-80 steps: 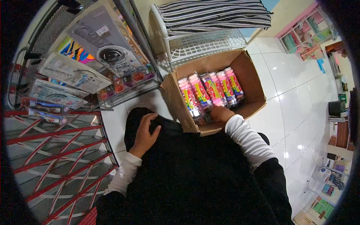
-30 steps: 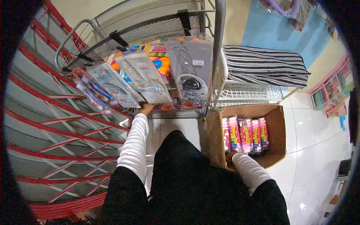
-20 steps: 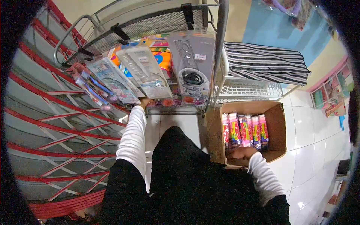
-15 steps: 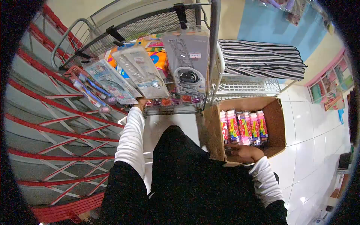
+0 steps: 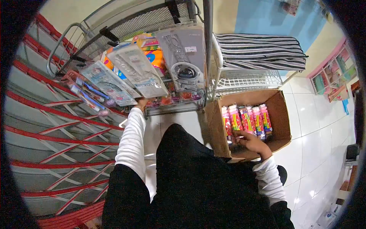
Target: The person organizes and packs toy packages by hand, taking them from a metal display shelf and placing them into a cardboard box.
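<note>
My left hand reaches under the lower edge of packaged goods hanging on the rack. Its fingers are hidden behind a light-blue blister pack and a clear-fronted pack. My right hand is inside a cardboard box, fingers apart and reaching to the near ends of the packs there. Several pink, bottle-shaped packs with rainbow-striped labels stand side by side in that box. Whether the fingertips touch them I cannot make out.
A mesh rack holds more hanging packs, including a grey watch-like pack. Striped cloth covers a white shelf unit behind the box. A red-and-grey folding gate stands at left; white floor tiles are at right.
My right hand has moved forward from the box's near edge to the pink packs, its fingers spreading. My left hand stays beneath the hanging packs. The view has shifted slightly.
</note>
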`<state>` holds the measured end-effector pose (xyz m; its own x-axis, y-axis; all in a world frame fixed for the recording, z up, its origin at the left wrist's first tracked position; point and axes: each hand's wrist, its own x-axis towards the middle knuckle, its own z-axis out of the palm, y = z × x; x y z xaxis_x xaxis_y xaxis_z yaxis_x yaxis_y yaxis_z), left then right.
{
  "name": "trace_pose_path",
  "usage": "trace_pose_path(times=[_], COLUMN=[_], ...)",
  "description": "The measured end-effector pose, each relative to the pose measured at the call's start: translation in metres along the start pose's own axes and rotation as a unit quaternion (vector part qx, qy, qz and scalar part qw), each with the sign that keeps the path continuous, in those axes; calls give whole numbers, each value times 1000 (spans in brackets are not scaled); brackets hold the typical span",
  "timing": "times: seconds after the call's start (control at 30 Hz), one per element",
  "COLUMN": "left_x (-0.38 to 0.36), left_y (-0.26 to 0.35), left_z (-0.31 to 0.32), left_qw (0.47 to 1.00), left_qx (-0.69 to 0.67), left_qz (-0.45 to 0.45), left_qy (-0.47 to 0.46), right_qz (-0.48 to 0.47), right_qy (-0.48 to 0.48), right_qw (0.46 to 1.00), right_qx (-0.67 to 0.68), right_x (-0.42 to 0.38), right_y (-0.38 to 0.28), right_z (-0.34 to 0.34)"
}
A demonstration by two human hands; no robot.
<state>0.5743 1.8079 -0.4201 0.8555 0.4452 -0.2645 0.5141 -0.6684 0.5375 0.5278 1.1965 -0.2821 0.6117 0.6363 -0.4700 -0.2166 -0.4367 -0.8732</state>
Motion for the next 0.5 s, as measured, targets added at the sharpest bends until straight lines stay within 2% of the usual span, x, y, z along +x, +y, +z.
trace_pose_path(times=[0.1,0.17,0.27,0.3,0.33,0.37,0.4,0.47,0.5], left_x=[3,6,21,30,12,-6,-17,-24,-30], left_y=[-4,-9,-28,-40,-36,-32,-34,-29,-28], left_z=[3,6,11,12,3,-6,-11,-20,-22], left_qw=[1000,998,957,920,990,984,894,916,951], left_qx=[-25,-61,-259,-342,-116,138,372,264,137], left_qz=[-10,-25,-101,-142,5,112,229,278,264], left_qy=[-7,-18,-89,-129,-83,26,103,116,86], right_qz=[3,-31,-28,-18,-19,-19,-19,-28,-33], right_qy=[20,19,18,18,17,15,12,22,26], right_qw=[998,998,997,997,998,999,999,999,999], right_qx=[-54,-51,-63,-70,-59,-47,-35,-18,-9], right_x=[1,-1,-10,-13,-14,-13,-13,-12,-11], right_y=[14,15,-5,-12,-15,-17,-19,-28,-34], right_z=[6,8,10,10,11,11,13,17,20])
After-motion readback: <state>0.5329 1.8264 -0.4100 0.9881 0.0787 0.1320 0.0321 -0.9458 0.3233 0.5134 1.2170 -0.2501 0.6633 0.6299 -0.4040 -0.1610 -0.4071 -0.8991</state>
